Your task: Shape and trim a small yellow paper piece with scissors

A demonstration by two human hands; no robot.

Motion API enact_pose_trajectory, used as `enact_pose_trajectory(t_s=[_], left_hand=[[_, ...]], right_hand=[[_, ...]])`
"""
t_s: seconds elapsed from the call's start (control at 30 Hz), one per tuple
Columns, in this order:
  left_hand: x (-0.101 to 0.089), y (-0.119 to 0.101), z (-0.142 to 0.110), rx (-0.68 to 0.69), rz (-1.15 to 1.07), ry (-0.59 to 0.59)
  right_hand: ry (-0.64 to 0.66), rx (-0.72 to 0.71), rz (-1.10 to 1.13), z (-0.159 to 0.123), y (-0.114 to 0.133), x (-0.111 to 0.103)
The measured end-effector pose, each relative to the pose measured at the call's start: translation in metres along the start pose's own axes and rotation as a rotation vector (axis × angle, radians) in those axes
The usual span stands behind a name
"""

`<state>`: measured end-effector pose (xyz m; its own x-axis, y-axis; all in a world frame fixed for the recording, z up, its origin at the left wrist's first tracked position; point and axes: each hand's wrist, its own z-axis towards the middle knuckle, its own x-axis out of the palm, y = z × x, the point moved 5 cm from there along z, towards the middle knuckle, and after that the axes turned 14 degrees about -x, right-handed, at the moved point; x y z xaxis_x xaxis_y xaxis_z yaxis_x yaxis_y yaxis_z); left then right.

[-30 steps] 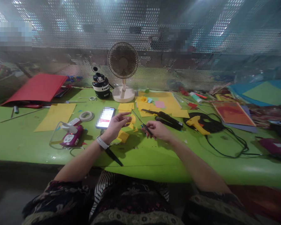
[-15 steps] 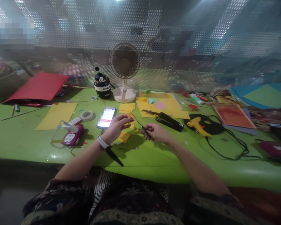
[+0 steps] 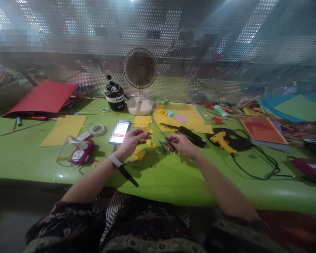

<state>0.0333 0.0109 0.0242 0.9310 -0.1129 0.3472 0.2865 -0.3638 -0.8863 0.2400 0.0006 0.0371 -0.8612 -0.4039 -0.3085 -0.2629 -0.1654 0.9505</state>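
My left hand (image 3: 133, 141), with a white watch band at the wrist, is closed in a pinch above the yellow scraps. A small piece of yellow paper (image 3: 147, 135) shows at its fingertips. My right hand (image 3: 183, 144) is closed round a slim pointed tool (image 3: 169, 142) with a dark handle end; whether it is scissors or tweezers is unclear. The tool points up and left, its tip apart from my left fingers. A blue curly strip (image 3: 163, 147) lies beside my right fingers. Below my left hand sit a yellow paper square (image 3: 139, 153) and several yellow scraps (image 3: 148, 142).
A lit phone (image 3: 120, 133) and a tape roll (image 3: 97, 130) lie left. A fan (image 3: 140, 107) and bottle (image 3: 115, 98) stand behind. To the right are a black hair-straightener-like tool (image 3: 191, 136) and a yellow glue gun (image 3: 223, 142) with its cable. A purple box (image 3: 82, 153) sits front left.
My right hand has moved right and slightly up with the pointed tool, away from my left fingers. The blue curly strip now shows. My left hand has barely moved.
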Motion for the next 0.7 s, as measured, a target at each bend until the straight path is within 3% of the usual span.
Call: enact_pose_trajectory(t_s=[0.33,0.7], left_hand=[[0.006,-0.003,-0.005,0.026,0.061,0.054],[0.006,0.000,-0.002,0.025,0.099,0.097]], right_hand=[[0.207,0.006,0.012,0.000,-0.007,0.009],[0.222,-0.004,0.036,0.000,-0.007,0.012]])
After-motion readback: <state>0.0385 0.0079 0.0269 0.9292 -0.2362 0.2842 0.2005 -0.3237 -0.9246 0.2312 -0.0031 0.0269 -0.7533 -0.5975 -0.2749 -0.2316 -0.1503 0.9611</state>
